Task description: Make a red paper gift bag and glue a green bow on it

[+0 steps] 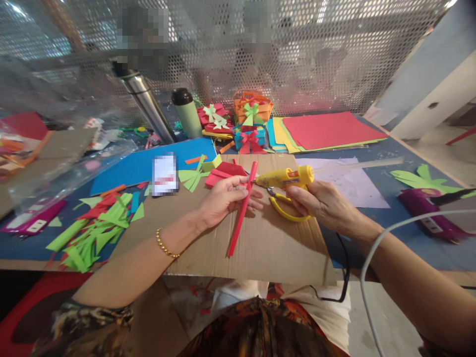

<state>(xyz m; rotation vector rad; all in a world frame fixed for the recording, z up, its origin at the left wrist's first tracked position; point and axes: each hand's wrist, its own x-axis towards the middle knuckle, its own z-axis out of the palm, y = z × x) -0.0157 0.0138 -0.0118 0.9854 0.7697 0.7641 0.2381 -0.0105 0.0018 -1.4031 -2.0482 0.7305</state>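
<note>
Pinches a red strip (241, 215) between thumb and fingers of the left hand (232, 196), with other fingers spread behind, slanting it from far right to near left above the cardboard (278, 255). Grasps a yellow glue gun (278, 178) with the right hand (322, 201), fingers wrapped around the handle, pointing the nozzle left at the strip's far part; cannot tell whether touching. Has yellow-handled pliers (284, 214) on the cardboard, just below the gun, and folded red paper (226, 173) beyond the left hand, beside a green bow (193, 176). Has green scraps (100, 225) heaped at left, a blue sheet (126, 163) far left, small baskets (251, 138) at the far middle, and stacked coloured sheets (330, 130) far right.
</note>
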